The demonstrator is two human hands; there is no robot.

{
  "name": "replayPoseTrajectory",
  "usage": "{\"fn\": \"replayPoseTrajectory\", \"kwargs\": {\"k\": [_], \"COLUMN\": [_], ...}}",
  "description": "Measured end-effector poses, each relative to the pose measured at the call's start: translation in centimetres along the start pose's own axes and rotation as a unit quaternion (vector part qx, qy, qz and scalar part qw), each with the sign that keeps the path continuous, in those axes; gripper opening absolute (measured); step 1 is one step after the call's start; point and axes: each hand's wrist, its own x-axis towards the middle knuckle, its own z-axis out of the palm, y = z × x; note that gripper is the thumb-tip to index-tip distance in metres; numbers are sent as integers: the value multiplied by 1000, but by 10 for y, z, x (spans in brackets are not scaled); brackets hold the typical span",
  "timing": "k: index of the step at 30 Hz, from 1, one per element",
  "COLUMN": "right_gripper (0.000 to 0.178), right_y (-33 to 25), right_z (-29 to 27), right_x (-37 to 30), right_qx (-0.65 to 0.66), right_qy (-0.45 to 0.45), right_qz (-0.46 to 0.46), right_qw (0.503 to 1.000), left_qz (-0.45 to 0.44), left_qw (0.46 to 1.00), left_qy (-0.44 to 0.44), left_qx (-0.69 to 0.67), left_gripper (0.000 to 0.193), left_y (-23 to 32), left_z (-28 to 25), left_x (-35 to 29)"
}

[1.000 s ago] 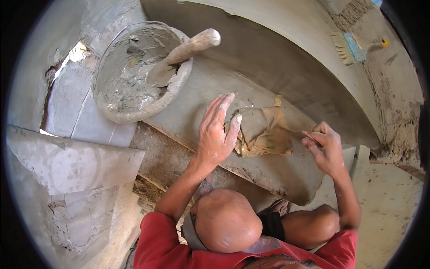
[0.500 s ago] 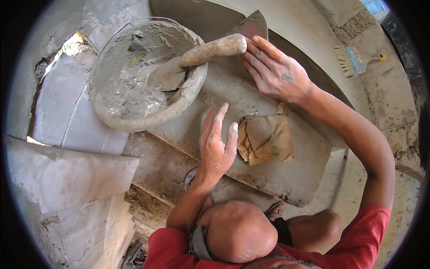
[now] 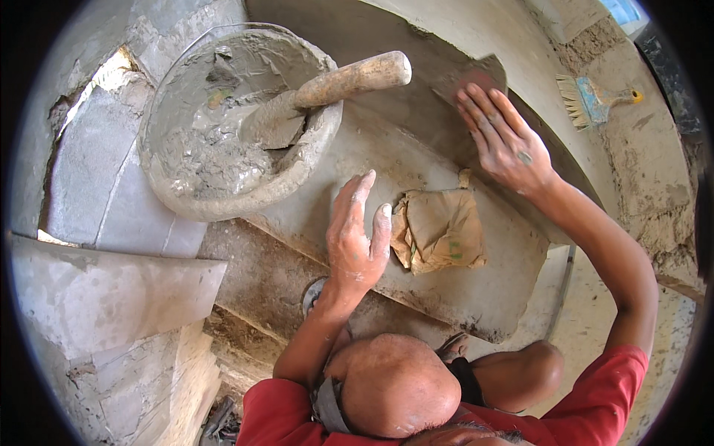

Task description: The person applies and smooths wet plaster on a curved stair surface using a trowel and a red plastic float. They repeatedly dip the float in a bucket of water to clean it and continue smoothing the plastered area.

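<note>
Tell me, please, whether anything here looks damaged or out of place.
Yes: left of the bucket, a jagged gap looks like damage, with ragged edges and bright light at its upper end. The crumpled brown paper on the ledge may also be stray.

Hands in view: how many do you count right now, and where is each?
2. The left hand is just left of the crumpled brown paper; the right hand is at upper right, fingers over a flat grey piece. No others show.

Bright gap [image 3: 115, 68] in grey masonry [image 3: 152, 39] upper L, pale floor [image 3: 617, 320] w/ dk specks lower R.
</note>
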Motion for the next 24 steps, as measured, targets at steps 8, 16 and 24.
{"fn": "replayPoseTrajectory", "kwargs": {"k": [8, 16, 24], "right_gripper": [57, 62, 48], "right_y": [-3, 5, 34], "right_z": [-46, -29, -138], "right_x": [19, 7, -54], "right_qx": [42, -82, 96], "right_qy": [35, -72, -54], "right_qz": [-15, -3, 85], "right_qw": [998, 994, 990], "left_qz": [38, 46, 66], "left_qw": [999, 998, 996], "left_qy": [-14, 1, -30], "left_qx": [12, 50, 44], "left_gripper": [59, 64, 64], "left_y": [1, -5, -5], "left_z": [17, 34, 28], "left_x": [57, 106, 80]}}
